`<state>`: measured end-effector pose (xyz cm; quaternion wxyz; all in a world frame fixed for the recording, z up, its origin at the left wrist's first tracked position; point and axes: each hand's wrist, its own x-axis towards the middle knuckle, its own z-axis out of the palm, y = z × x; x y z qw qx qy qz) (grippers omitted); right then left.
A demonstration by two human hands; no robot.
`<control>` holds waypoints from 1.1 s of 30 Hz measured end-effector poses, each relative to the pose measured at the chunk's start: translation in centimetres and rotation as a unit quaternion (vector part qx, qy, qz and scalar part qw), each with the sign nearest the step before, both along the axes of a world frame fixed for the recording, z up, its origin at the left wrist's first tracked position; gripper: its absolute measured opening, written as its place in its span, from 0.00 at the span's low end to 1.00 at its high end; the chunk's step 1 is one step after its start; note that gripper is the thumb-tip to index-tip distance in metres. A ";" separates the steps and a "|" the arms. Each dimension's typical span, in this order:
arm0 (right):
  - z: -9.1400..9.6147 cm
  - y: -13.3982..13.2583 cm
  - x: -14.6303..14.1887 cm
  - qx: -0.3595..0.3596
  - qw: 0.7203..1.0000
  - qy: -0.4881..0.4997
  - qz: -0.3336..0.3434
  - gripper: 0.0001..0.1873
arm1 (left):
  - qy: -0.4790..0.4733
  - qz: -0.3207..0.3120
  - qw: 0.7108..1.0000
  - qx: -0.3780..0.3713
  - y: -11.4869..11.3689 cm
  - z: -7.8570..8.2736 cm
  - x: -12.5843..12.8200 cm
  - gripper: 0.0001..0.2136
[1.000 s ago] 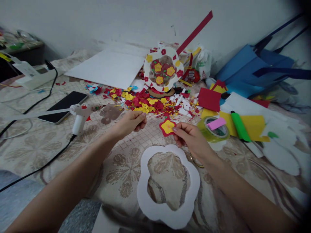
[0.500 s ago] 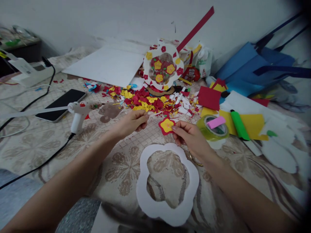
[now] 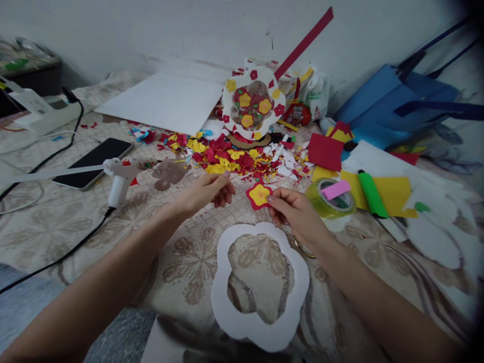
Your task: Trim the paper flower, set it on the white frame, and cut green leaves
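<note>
My right hand [image 3: 293,205] pinches a small paper flower [image 3: 259,195], yellow layered on red, between thumb and fingers. To its left, my left hand [image 3: 215,190] hovers near a heap of red, yellow and white paper scraps [image 3: 223,157]. Its thumb is lifted away from loosely curled fingers, and I see nothing between them. Closer to me, beneath both hands, lies a white scalloped ring [image 3: 223,302] with a flower-shaped opening. Behind the scraps stands a similar white frame [image 3: 229,113] decorated with red and yellow flowers.
A white glue gun [image 3: 120,184] with a black cord rests by a phone [image 3: 96,162] on the left. Tape [image 3: 314,199], a green marker [image 3: 372,194], coloured paper [image 3: 325,152] and a blue bag [image 3: 378,101] are at right. A white board [image 3: 166,101] lies behind.
My left hand has loosened from a closed pinch, its thumb rising away from the fingers. The right hand keeps the paper flower in nearly the same place.
</note>
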<state>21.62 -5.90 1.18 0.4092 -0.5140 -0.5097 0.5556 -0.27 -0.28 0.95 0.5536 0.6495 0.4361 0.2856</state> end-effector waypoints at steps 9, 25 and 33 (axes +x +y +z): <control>-0.1 0.0 -0.2 0.008 1.000 -0.015 0.009 0.14 | 0.220 0.148 0.905 0.334 -0.3 -0.2 -0.7 0.05; -1.3 -0.4 -0.8 0.107 0.991 -0.082 0.024 0.10 | -0.029 0.015 0.998 -0.049 -1.5 0.0 1.4 0.09; -1.4 -0.6 -1.0 0.422 0.856 -0.298 -0.026 0.14 | -0.048 0.058 0.994 -0.080 -1.5 0.2 1.4 0.09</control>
